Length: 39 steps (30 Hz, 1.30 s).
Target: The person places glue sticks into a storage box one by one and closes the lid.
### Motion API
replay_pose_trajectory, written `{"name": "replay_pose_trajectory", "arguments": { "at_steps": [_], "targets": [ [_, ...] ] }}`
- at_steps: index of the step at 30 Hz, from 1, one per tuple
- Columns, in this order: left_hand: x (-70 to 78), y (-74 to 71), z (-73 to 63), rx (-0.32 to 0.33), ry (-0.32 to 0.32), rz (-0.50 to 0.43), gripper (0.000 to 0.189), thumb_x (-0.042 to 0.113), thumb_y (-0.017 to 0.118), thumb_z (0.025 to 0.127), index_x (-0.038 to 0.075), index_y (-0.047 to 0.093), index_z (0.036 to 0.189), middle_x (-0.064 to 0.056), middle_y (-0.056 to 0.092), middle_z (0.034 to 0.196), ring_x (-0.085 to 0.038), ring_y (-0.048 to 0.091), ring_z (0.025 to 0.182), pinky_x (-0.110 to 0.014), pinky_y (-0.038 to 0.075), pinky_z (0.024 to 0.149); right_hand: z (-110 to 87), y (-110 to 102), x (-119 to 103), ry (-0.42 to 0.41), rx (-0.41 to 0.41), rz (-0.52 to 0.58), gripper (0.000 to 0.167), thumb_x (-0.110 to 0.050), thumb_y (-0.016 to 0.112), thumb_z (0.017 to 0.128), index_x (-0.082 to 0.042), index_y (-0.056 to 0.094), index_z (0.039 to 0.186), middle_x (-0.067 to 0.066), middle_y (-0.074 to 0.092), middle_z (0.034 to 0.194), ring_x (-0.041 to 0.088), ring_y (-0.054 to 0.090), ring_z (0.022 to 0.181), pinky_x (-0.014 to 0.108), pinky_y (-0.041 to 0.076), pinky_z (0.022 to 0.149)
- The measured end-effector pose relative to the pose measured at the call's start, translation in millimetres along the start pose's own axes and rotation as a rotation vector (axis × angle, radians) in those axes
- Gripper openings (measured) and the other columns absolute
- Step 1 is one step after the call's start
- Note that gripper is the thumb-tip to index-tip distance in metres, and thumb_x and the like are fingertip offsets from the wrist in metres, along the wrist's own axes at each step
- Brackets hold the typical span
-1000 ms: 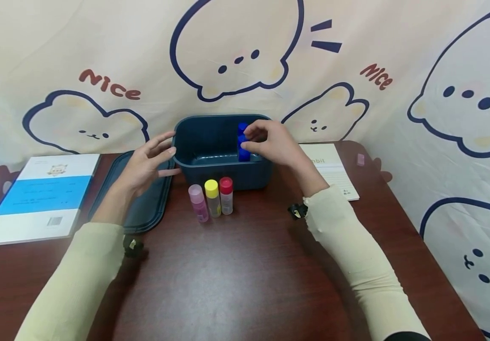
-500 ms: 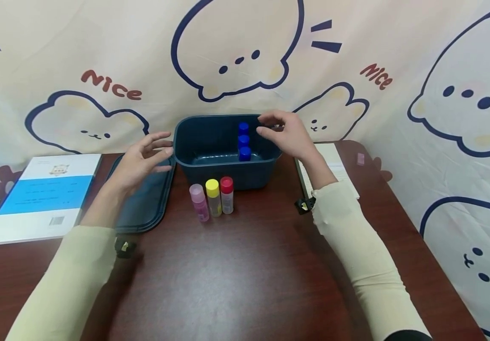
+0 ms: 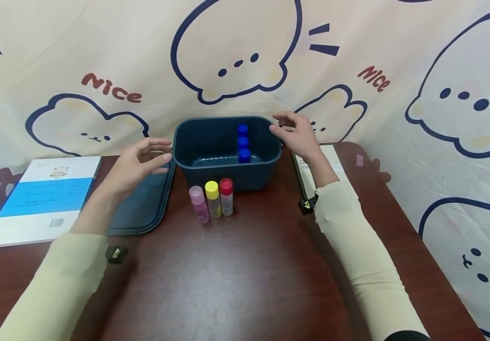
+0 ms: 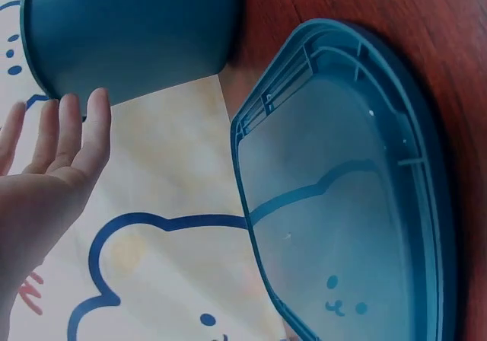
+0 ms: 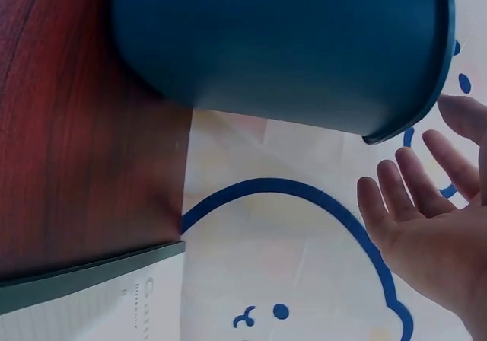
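A dark teal plastic bin stands near the back wall. Inside it, toward the right, a row of blue-capped bottles shows from above. My left hand hovers at the bin's left rim, fingers relaxed, holding nothing. At the right rim is my right hand, fingers spread and bare, as the right wrist view also shows. In front of the bin stand three small clear bottles: a pink one, a yellow-capped one and a red-capped one.
The bin's teal lid lies left of it, under my left forearm. Farther left is a white and blue book. A notebook lies partly behind my right wrist. The patterned cloth wall closes off the back.
My right hand has let go of a blue-capped bottle inside the bin and moved right, out to the rim. My left hand has drawn slightly left, away from the bin.
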<state>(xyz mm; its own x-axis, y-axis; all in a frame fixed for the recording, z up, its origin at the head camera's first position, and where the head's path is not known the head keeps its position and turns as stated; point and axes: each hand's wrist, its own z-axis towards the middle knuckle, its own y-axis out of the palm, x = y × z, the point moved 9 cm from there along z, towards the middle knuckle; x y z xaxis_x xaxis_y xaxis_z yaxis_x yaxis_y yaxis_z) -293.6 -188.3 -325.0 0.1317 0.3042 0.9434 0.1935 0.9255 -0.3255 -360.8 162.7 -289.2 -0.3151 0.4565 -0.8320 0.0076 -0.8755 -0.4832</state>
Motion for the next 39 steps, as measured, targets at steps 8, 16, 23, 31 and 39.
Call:
{"name": "replay_pose_trajectory", "arguments": {
  "at_steps": [8, 16, 23, 31, 39],
  "targets": [
    [4.6, 0.6, -8.8, -0.003, 0.045, 0.041, 0.042, 0.026, 0.068, 0.099, 0.001, 0.059, 0.132, -0.011, 0.062, 0.123, -0.019, 0.065, 0.103, -0.025, 0.058, 0.084, 0.6, 2.3, 17.9, 0.074, -0.012, 0.055, 0.049, -0.022, 0.066, 0.100, -0.002, 0.055, 0.143, 0.017, 0.054, 0.144, 0.031, 0.051, 0.133, 0.049, 0.047, 0.106],
    [1.1, 18.9, -12.9, -0.219, 0.042, 0.096, 0.040, 0.020, 0.067, 0.100, 0.002, 0.057, 0.134, -0.016, 0.068, 0.120, -0.020, 0.068, 0.102, -0.024, 0.056, 0.087, 2.3, 7.3, 27.2, 0.103, -0.042, 0.124, 0.049, -0.021, 0.065, 0.100, -0.002, 0.053, 0.144, 0.016, 0.053, 0.145, 0.030, 0.051, 0.134, 0.048, 0.049, 0.105],
    [3.3, 36.1, -15.7, -0.343, 0.089, 0.073, 0.037, 0.013, 0.070, 0.097, 0.002, 0.058, 0.131, -0.019, 0.065, 0.126, -0.027, 0.067, 0.111, -0.027, 0.055, 0.092, 2.7, 14.1, 37.6, 0.163, -0.072, 0.213, 0.049, -0.022, 0.063, 0.102, -0.004, 0.050, 0.146, 0.011, 0.052, 0.146, 0.027, 0.053, 0.130, 0.045, 0.053, 0.100],
    [-4.0, 59.0, -15.9, -0.470, 0.075, 0.095, 0.037, 0.014, 0.072, 0.095, 0.007, 0.061, 0.131, -0.010, 0.066, 0.128, -0.024, 0.063, 0.117, -0.032, 0.054, 0.095, 1.9, 17.1, 44.7, 0.195, -0.064, 0.274, 0.048, -0.020, 0.061, 0.103, -0.005, 0.050, 0.147, 0.012, 0.051, 0.147, 0.027, 0.054, 0.128, 0.049, 0.053, 0.099],
    [-8.9, 67.8, -14.6, -0.492, 0.072, 0.109, 0.038, 0.018, 0.074, 0.094, 0.010, 0.063, 0.130, -0.008, 0.063, 0.130, -0.029, 0.058, 0.119, -0.036, 0.053, 0.096, 1.4, 21.3, 50.4, 0.242, -0.071, 0.326, 0.044, -0.020, 0.058, 0.105, -0.008, 0.051, 0.146, 0.014, 0.051, 0.145, 0.029, 0.054, 0.127, 0.051, 0.051, 0.100]
  ]
}}
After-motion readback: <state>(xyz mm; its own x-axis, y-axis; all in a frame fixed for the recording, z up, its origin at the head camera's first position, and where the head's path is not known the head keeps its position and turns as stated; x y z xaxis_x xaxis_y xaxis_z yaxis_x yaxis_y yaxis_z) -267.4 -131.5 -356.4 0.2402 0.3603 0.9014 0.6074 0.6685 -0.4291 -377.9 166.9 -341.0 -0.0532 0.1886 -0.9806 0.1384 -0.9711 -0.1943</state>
